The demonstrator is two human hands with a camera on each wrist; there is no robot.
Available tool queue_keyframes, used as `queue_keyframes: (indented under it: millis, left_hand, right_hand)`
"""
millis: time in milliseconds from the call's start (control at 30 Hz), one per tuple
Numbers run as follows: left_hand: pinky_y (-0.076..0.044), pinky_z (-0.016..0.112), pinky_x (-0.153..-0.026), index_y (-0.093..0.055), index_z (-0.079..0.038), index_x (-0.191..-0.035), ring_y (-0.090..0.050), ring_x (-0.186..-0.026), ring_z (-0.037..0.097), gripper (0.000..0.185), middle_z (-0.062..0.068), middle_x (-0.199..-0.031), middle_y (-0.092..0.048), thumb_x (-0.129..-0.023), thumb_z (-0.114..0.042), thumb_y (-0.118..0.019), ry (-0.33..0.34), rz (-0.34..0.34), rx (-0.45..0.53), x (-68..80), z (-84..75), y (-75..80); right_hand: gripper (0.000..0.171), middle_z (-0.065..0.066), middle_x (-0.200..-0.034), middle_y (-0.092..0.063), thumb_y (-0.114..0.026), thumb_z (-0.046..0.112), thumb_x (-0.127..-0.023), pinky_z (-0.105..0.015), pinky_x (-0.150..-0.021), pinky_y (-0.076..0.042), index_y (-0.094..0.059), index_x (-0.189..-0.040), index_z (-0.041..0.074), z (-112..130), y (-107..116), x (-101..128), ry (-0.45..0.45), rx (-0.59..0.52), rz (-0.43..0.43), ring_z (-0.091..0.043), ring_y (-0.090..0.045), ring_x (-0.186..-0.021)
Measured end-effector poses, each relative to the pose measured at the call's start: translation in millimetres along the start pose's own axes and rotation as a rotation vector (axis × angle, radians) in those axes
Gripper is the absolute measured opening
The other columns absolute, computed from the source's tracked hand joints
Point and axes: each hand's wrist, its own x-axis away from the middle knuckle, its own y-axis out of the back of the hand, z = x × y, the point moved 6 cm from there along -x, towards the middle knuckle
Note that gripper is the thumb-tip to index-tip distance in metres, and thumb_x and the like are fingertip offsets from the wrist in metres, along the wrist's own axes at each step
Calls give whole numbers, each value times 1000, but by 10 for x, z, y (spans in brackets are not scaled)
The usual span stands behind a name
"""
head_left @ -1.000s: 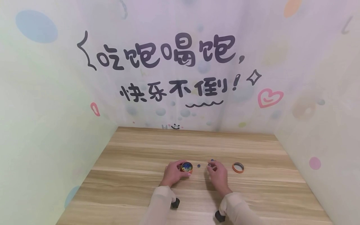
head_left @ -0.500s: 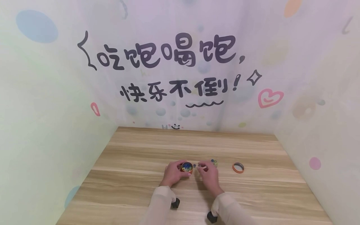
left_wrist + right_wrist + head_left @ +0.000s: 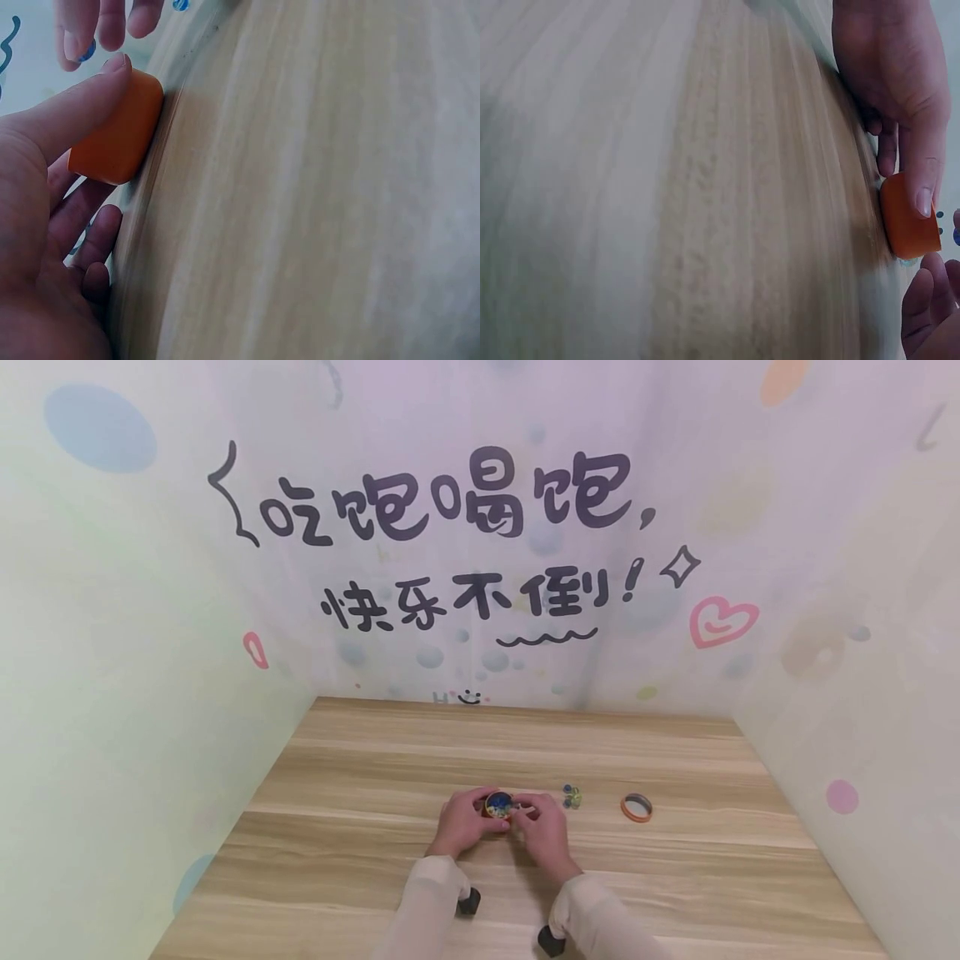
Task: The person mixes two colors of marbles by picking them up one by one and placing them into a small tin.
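In the head view my left hand [image 3: 459, 823] holds a small round orange tub [image 3: 487, 817] on the table, thumb and fingers curled round its wall. Blue and yellow-green marbles [image 3: 501, 802] lie inside it. My right hand [image 3: 543, 828] is at the tub's right rim. In the left wrist view its fingertips pinch a blue marble [image 3: 88, 51] just above the orange tub [image 3: 124, 135], whose side my left thumb presses. The right wrist view has the tub between both hands, with my right hand [image 3: 930, 307] at its open end.
Several blue and yellow-green marbles [image 3: 573, 797] sit loose on the wooden table [image 3: 360, 777], right of my right hand. Farther right lies an orange ring-shaped lid [image 3: 637, 808]. Printed cloth walls [image 3: 637, 668] enclose the table at the back and sides.
My right hand has moved left from the loose marbles to the tub's rim, uncovering that cluster. Marbles seen earlier between tub and hand no longer show there. My left hand stays put.
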Motion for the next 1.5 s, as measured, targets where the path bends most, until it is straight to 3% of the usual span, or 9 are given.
queue_keyframes:
  millis: [433, 733, 1100, 1300, 1500]
  left_hand:
    - [-39, 50, -95, -68, -18, -122, -59, -108, 27, 61, 5, -117, -68, -68, -40, -87, 26, 5, -22, -4, 10, -6]
    - [-41, 49, -94, -68, -18, -122, -59, -108, 27, 59, 6, -117, -67, -69, -37, -87, 36, 11, -13, 12, 22, -3]
    - [-49, 43, -88, -68, -12, -119, -63, -100, 21, 53, 5, -110, -69, -71, -23, -88, 19, 31, 113, 0, -5, 10]
    - [-49, 42, -86, -66, -10, -119, -62, -97, 20, 55, 5, -108, -68, -70, -19, -89, 9, 26, 130, -4, 13, 18]
    - [-49, 44, -87, -64, -7, -121, -62, -97, 22, 58, 8, -108, -67, -70, -18, -89, 9, 23, 143, -8, 14, 35]
  right_hand:
    - [17, -9, -95, -60, -75, -2, -80, -28, -64, -55, -73, -96, 3, -34, -108, 23, -42, -16, 12, -25, -65, -83]
    - [20, -14, -96, -60, -74, -4, -79, -28, -64, -55, -72, -99, -1, -48, -132, 18, -70, -52, 35, -28, -65, -85]
    - [29, -12, -97, -62, -77, 2, -80, -37, -69, -55, -70, -108, 3, -81, -32, -43, -89, 45, -15, -26, -64, -85]
    - [32, -14, -102, -61, -76, 1, -80, -36, -71, -55, -69, -111, 4, -98, -2, -57, -122, 68, -13, -25, -62, -86]
    - [33, -16, -103, -61, -76, 2, -80, -38, -73, -54, -68, -112, 2, -82, -4, -62, -97, 96, -3, -26, -61, -87]
